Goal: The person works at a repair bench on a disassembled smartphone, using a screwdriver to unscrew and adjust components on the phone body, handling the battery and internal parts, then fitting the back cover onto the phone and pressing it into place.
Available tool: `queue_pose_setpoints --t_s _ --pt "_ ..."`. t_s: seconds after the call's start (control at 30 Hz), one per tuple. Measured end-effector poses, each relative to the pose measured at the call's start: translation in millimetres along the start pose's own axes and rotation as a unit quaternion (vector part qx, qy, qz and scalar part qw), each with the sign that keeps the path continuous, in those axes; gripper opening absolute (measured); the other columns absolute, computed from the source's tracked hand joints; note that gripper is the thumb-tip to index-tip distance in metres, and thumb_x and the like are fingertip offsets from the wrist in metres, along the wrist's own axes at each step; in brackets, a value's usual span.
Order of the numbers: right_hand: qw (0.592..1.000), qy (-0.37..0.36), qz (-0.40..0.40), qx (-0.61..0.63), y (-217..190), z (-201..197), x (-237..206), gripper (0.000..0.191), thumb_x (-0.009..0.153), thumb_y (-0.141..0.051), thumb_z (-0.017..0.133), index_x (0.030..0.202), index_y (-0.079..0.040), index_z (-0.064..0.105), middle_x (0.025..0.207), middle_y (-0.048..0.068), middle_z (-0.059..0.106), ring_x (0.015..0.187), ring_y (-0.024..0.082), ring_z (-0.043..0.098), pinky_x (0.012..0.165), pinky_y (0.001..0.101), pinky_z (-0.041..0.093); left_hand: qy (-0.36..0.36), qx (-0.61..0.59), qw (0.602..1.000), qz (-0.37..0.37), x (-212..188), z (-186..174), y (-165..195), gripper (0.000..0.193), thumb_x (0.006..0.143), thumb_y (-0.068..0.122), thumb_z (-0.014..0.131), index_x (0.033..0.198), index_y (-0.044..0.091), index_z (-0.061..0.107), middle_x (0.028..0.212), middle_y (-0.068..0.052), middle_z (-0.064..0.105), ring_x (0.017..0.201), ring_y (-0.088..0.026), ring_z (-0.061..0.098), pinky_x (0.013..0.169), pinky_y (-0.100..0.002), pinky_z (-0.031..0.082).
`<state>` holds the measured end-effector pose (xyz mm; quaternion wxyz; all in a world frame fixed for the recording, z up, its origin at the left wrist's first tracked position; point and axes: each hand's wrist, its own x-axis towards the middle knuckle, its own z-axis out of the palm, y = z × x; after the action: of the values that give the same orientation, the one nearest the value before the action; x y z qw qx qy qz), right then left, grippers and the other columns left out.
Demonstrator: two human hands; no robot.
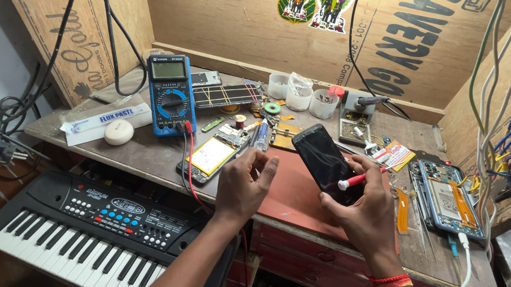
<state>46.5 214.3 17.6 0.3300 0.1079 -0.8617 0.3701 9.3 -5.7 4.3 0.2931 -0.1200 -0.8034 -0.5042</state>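
Observation:
My right hand (362, 212) holds a black smartphone (323, 160) tilted up above the red mat (291, 195), along with a red and white screwdriver (359, 178) lying across its fingers. My left hand (245, 183) hovers just left of the phone with thumb and fingers pinched together; whether something small sits between them is too small to tell. An opened phone with a yellow battery (211, 156) lies on the bench just left of that hand.
A blue multimeter (171, 93) with red and black leads leans at the back left. Another opened phone (449, 198) lies at the right. Small plastic cups (302, 94), a flux paste tube (106, 120), an electronic keyboard (88, 227) below the bench, hanging wires at right.

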Motion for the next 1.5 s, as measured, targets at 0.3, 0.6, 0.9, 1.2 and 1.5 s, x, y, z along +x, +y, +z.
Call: queue_pose_setpoints --t_s 0.3,0.6,0.9,1.2,1.5 --pt "0.995 -0.078 0.056 -0.031 -8 1 1 0.081 0.059 -0.025 0.088 0.132 -0.007 0.058 0.096 0.011 0.077 0.077 0.022 0.075 0.073 0.0356 0.06 0.0 0.048 0.991 0.127 -11 4 -6 0.018 0.089 0.013 0.061 0.076 0.002 0.057 0.067 -0.017 0.06 0.064 -0.035 0.064 0.062 -0.048 0.05" --pt "0.99 -0.113 0.053 -0.069 -8 5 3 0.081 0.058 -0.027 0.09 0.13 -0.008 0.06 0.091 0.013 0.077 0.075 0.026 0.076 0.073 0.0378 0.059 -0.009 0.055 0.989 0.135 -12 2 -4 0.016 0.087 0.013 0.062 0.074 0.003 0.059 0.065 -0.016 0.059 0.064 -0.035 0.064 0.062 -0.048 0.051" --pt "0.997 -0.067 -0.014 0.029 -12 3 -4 0.078 0.063 -0.022 0.089 0.132 -0.009 0.056 0.099 0.009 0.073 0.079 0.014 0.073 0.058 0.0321 0.061 -0.049 0.07 0.979 0.187 -13 -5 -2 0.039 0.093 0.043 0.068 0.077 0.008 0.065 0.056 -0.007 0.057 0.061 -0.028 0.064 0.06 -0.043 0.05" --pt "0.996 -0.08 -0.042 0.014 -14 -2 -6 0.078 0.061 -0.022 0.09 0.13 -0.007 0.057 0.097 0.012 0.073 0.083 0.019 0.073 0.071 0.0354 0.059 -0.05 0.106 0.974 0.193 -16 -3 -3 0.051 0.095 0.048 0.069 0.066 0.008 0.061 0.059 -0.008 0.057 0.063 -0.028 0.063 0.062 -0.042 0.05" --pt "0.993 -0.113 -0.032 0.019 -10 0 1 0.074 0.059 -0.024 0.089 0.124 -0.004 0.06 0.101 0.012 0.074 0.084 0.022 0.074 0.077 0.0356 0.059 -0.048 0.112 0.977 0.175 -16 -2 1 0.047 0.092 0.047 0.071 0.065 0.009 0.066 0.057 -0.005 0.058 0.063 -0.026 0.062 0.061 -0.041 0.05"
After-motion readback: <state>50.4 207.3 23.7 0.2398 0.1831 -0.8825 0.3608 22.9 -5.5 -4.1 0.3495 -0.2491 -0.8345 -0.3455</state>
